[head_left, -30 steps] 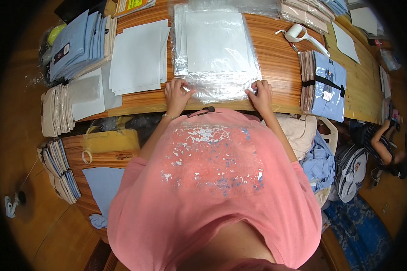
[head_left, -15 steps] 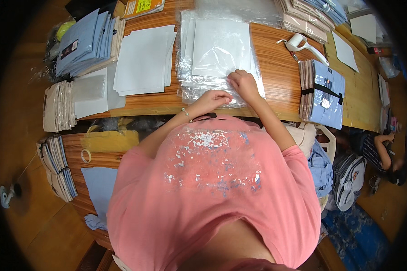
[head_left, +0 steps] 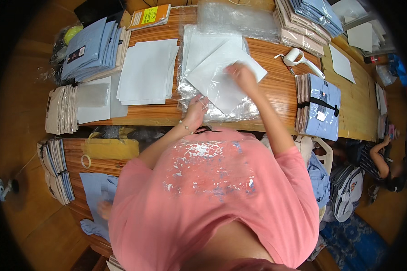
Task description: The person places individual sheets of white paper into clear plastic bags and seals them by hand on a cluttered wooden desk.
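Observation:
At the table's front edge, my left hand (head_left: 196, 111) has its fingers closed on the edge of a clear plastic bag (head_left: 185, 92). My right hand (head_left: 243, 77) is above a white sheet (head_left: 212, 77) that lies turned at a slant; motion smears its fingers, so their grip is unclear. Glossy film reflects around the sheet's lower part, but whether the sheet lies inside a bag cannot be told. Beneath it are more white sheets (head_left: 203, 43) and clear bags. Left of these is another pile of white sheets (head_left: 144, 72).
Folded blue shirts (head_left: 83, 52) and bagged beige bundles (head_left: 61, 108) stand at left. A white-handled roller (head_left: 298, 58) and a strapped shirt stack (head_left: 323, 108) are at right, with more packed garments (head_left: 303, 27) behind. Another person's hand (head_left: 105, 210) touches blue cloth (head_left: 92, 192).
The top white sheet has swung from straight to slanted. My right hand has lifted and blurred; my left hand has moved left and down onto the bag's edge. Another person's hand has appeared at lower left.

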### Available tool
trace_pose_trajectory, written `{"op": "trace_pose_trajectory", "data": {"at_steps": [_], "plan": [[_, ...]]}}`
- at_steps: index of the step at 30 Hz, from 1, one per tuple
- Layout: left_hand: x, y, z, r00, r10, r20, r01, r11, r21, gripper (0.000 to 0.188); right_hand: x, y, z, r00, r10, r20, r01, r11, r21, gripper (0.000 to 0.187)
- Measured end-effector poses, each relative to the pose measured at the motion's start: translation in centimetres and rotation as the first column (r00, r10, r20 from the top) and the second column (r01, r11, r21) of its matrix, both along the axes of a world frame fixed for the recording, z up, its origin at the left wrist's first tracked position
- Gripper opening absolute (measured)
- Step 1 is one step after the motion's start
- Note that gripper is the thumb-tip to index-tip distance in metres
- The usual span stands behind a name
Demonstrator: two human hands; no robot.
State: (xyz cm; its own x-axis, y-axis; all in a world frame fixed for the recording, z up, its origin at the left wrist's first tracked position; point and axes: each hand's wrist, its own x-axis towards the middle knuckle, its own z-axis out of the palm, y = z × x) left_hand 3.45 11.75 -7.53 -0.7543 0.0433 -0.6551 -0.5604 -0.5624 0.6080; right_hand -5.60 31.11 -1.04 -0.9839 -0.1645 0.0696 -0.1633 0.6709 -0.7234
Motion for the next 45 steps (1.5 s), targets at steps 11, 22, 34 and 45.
{"op": "trace_pose_trajectory", "data": {"at_steps": [11,22,34,45], "plan": [[-2.0,-3.7,2.7,0.939,-0.125,-0.321,0.043,0.967,-0.251,0.038,-8.2,8.4,-4.4,0.967,-0.245,-0.063,0.247,0.969,0.027,0.020],[-0.3,-21.0,0.6,0.855,0.462,-0.237,-0.492,0.866,-0.087,0.037,-28.2,15.7,-4.5,0.868,-0.457,-0.195,0.486,0.863,0.138,0.032],[-1.1,-9.3,5.4,0.713,-0.219,-0.667,-0.591,0.325,-0.738,0.056,-12.4,5.1,-2.7,0.962,-0.040,-0.272,0.003,0.991,-0.134,0.036],[-19.1,-1.2,0.5,0.127,-0.986,-0.111,-0.239,0.079,-0.968,0.030,0.2,-4.9,-5.0,0.955,0.249,0.164,-0.297,0.830,0.471,0.037]]}}
